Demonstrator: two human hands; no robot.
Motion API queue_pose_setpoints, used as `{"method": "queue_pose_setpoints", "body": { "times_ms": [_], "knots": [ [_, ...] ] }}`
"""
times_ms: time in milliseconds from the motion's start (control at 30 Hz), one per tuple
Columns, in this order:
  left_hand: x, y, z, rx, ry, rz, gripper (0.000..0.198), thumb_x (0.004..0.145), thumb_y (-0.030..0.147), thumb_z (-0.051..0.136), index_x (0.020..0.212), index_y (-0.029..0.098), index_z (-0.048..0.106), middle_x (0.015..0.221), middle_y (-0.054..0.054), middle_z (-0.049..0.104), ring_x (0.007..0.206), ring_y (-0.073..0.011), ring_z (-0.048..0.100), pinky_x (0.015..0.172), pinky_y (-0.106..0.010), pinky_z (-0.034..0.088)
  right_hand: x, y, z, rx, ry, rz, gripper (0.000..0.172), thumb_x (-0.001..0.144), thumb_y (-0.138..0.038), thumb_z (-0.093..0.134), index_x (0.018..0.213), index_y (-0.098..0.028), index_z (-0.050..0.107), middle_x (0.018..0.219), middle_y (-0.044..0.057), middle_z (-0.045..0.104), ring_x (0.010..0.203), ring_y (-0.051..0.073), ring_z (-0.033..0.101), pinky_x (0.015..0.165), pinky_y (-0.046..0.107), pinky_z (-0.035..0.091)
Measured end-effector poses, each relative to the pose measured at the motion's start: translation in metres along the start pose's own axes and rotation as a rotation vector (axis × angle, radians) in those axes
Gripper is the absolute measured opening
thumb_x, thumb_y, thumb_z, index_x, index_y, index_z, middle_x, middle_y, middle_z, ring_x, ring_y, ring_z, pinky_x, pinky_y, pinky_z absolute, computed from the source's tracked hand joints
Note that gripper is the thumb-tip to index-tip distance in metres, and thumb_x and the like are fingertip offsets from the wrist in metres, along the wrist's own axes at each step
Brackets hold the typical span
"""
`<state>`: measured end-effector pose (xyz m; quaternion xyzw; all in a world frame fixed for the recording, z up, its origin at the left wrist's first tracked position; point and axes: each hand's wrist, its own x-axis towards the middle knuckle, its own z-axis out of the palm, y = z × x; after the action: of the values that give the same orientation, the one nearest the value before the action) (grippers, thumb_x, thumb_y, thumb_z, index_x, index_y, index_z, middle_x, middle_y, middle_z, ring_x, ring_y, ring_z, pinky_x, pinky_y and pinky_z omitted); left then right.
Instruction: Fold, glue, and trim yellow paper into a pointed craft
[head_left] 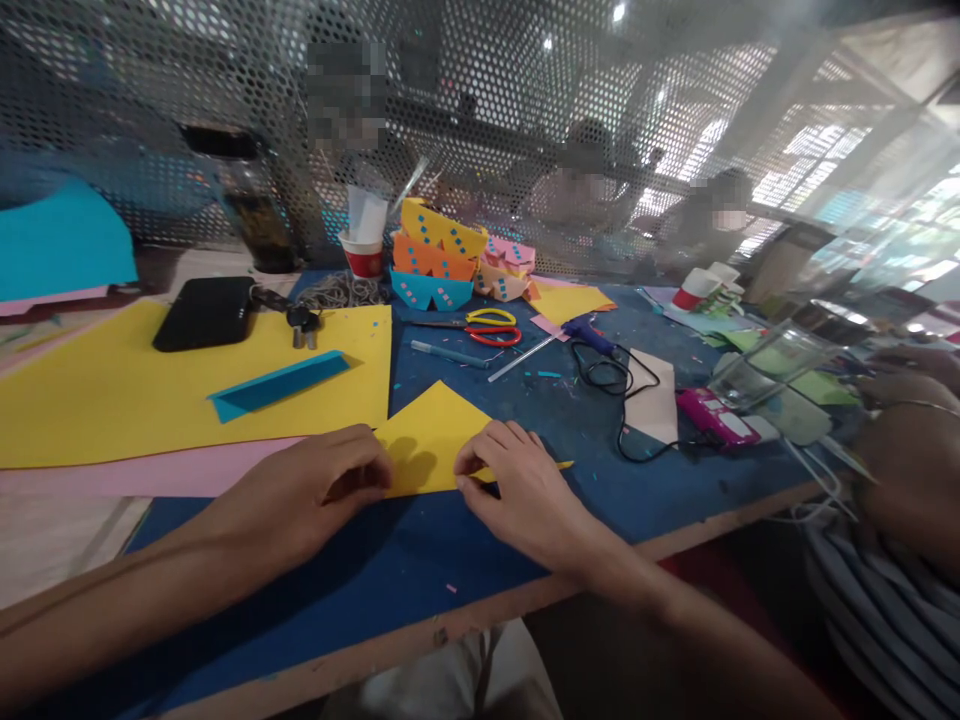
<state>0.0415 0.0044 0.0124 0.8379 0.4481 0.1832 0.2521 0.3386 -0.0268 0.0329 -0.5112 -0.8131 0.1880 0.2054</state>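
Observation:
A folded yellow sheet of paper (431, 435) lies on the blue tabletop with its peak pointing away from me. My left hand (330, 485) pinches its left corner between thumb and fingers. On the right side, my right hand (517, 490) has curled fingers and thumb closed on the near edge. A thin yellow tip of paper pokes out past the right hand. Beyond the sheet are scissors (493, 328) with red and yellow handles, and a blue-grey craft knife (450, 354). A folded blue paper strip (279, 385) rests to the left on a large yellow sheet (330, 410).
A black phone (204, 314) and keys (303, 322) lie on the large sheet. Decorated paper crowns (435, 255) and a red-white cup (363, 252) stand behind. Rightward are a glue gun (590, 335) with its cord, a pink device (718, 418), a jar (787, 350) and another person's arm (915, 450).

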Motion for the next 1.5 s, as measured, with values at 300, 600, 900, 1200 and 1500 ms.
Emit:
{"method": "queue_pose_setpoints", "body": {
  "times_ms": [300,600,900,1200,1500],
  "knots": [
    [-0.011,-0.020,0.022,0.423,0.005,0.374,0.068,0.102,0.005,0.046,0.145,0.040,0.086,0.120,-0.005,0.082,0.097,-0.0258,0.072,0.093,-0.038,0.055,0.000,-0.001,-0.001,-0.009,0.001,0.002,0.018,0.106,-0.006,0.078,0.104,-0.023,0.074,0.120,0.005,0.083,0.122,0.029,0.072,0.101,0.043,0.044],
    [-0.015,0.003,0.013,0.607,-0.022,0.439,0.089,0.091,-0.002,0.063,0.169,0.041,0.068,0.119,-0.005,0.073,0.101,-0.0287,0.065,0.092,-0.039,0.048,0.001,-0.002,-0.001,-0.020,0.001,0.011,0.017,0.106,-0.008,0.080,0.104,-0.024,0.074,0.120,0.005,0.084,0.122,0.029,0.072,0.101,0.043,0.045],
    [-0.006,0.002,0.010,0.645,-0.118,0.450,0.090,0.080,0.008,0.073,0.163,0.040,0.072,0.126,-0.006,0.075,0.101,-0.0305,0.066,0.091,-0.042,0.047,0.001,-0.003,0.000,-0.025,-0.013,0.032,0.010,0.110,-0.015,0.081,0.106,-0.023,0.075,0.124,0.006,0.083,0.124,0.029,0.071,0.104,0.045,0.045],
    [-0.003,0.010,0.006,0.582,-0.150,0.445,0.093,0.084,0.007,0.068,0.171,0.041,0.066,0.124,-0.009,0.078,0.102,-0.0332,0.070,0.091,-0.043,0.052,0.002,-0.004,0.002,-0.035,-0.011,0.044,0.012,0.110,-0.019,0.082,0.105,-0.025,0.073,0.124,0.006,0.083,0.123,0.029,0.070,0.104,0.045,0.046],
    [-0.007,0.011,0.007,0.534,-0.146,0.412,0.095,0.081,0.005,0.068,0.169,0.041,0.068,0.131,-0.008,0.079,0.103,-0.0332,0.072,0.092,-0.044,0.052,0.000,-0.001,0.004,-0.067,-0.008,0.037,0.016,0.103,-0.009,0.074,0.108,-0.024,0.074,0.126,0.006,0.083,0.126,0.030,0.071,0.103,0.045,0.045]
  ]
}}
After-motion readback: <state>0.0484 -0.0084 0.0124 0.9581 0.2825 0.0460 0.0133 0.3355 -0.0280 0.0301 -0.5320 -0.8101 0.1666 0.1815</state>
